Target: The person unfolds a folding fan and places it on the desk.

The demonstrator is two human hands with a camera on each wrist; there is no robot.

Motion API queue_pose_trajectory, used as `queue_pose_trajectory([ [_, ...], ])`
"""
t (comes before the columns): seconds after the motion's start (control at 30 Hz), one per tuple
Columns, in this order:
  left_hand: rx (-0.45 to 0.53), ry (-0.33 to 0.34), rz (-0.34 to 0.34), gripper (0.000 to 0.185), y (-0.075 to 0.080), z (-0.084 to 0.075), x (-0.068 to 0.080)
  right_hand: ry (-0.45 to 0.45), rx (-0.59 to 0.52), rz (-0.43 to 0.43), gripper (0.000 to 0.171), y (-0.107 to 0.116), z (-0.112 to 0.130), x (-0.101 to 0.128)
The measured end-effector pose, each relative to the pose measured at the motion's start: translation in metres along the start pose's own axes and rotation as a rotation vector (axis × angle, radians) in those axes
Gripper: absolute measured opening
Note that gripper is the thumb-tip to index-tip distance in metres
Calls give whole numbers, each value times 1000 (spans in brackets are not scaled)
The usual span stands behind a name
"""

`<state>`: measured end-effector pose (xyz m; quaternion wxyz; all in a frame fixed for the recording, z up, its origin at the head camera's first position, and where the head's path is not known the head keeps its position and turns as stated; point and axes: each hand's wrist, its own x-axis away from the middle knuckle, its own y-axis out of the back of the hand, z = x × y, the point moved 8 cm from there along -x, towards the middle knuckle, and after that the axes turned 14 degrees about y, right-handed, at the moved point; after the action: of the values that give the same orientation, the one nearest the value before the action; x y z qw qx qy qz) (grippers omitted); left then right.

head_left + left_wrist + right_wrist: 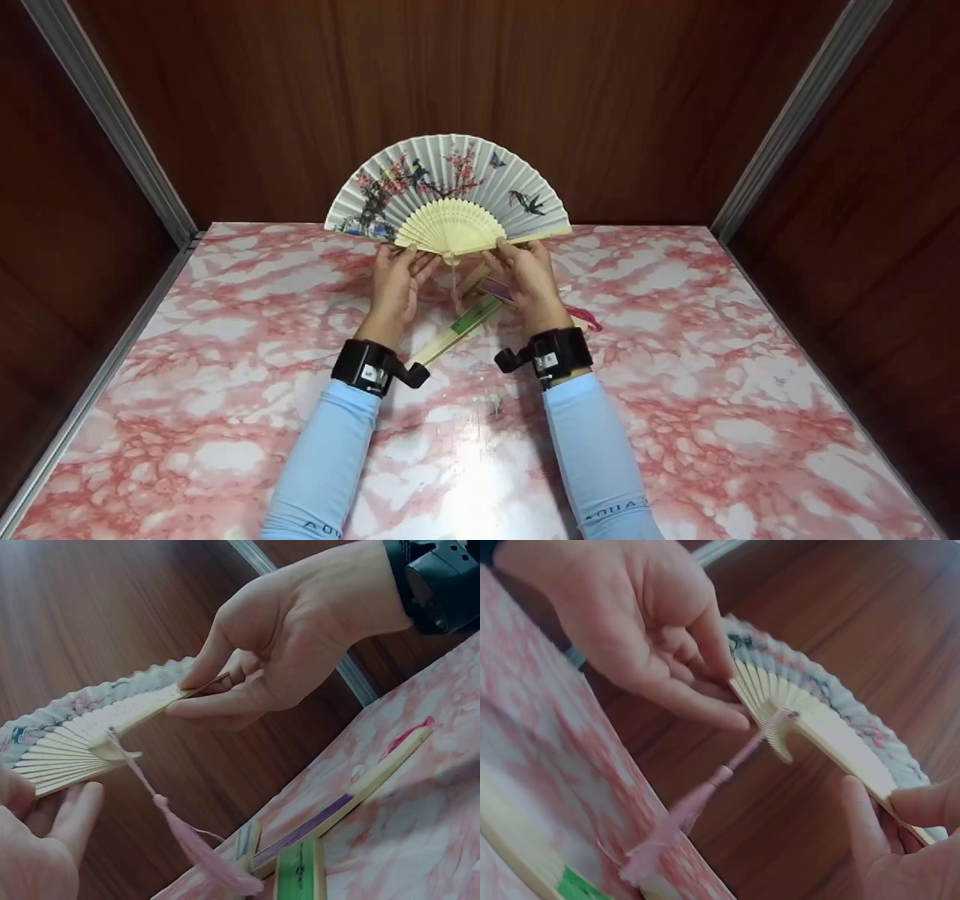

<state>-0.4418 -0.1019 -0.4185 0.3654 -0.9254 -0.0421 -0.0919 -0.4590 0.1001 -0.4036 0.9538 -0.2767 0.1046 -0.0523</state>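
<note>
A folding fan (448, 180), spread fully open, has a pale grey leaf painted with blossoms and birds over cream ribs. It is held upright above the pink marble table (675, 390). My left hand (407, 257) pinches its left outer rib, and my right hand (502, 253) pinches the right outer rib. In the left wrist view my right hand (300, 652) grips the rib between thumb and fingers. The right wrist view shows my left hand (645, 622) doing the same on the fan (817, 712). A pink tassel (187, 840) hangs from the pivot.
Closed fans lie on the table under my hands: one with a green band (461, 326), one with a purple band (495, 289), and a red tassel (589, 319) beside them. Dark wooden walls with metal corner strips (112, 120) enclose the table.
</note>
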Motion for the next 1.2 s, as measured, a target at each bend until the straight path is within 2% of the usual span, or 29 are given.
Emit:
queue_pose_trajectory([
  [0.17,93,-36,13,6,-2,0,2,30,-79,-37,30,-5,0,2],
  [0.33,137,-46,36,8,-4,2,3,46,-96,-41,33,-10,2,5],
  [0.57,132,-75,65,20,-8,2,6,83,-101,-45,34,-11,7,5],
  [0.77,73,-161,96,43,-15,0,10,103,-94,-45,28,-12,9,5],
  [0.87,13,-186,69,58,-17,0,10,108,-88,-39,30,-13,9,6],
  [1.0,-38,-209,18,70,-16,0,11,114,-88,-40,32,-15,8,7],
  [1.2,-23,-275,-37,64,-14,-4,14,132,-94,-64,31,-19,6,10],
])
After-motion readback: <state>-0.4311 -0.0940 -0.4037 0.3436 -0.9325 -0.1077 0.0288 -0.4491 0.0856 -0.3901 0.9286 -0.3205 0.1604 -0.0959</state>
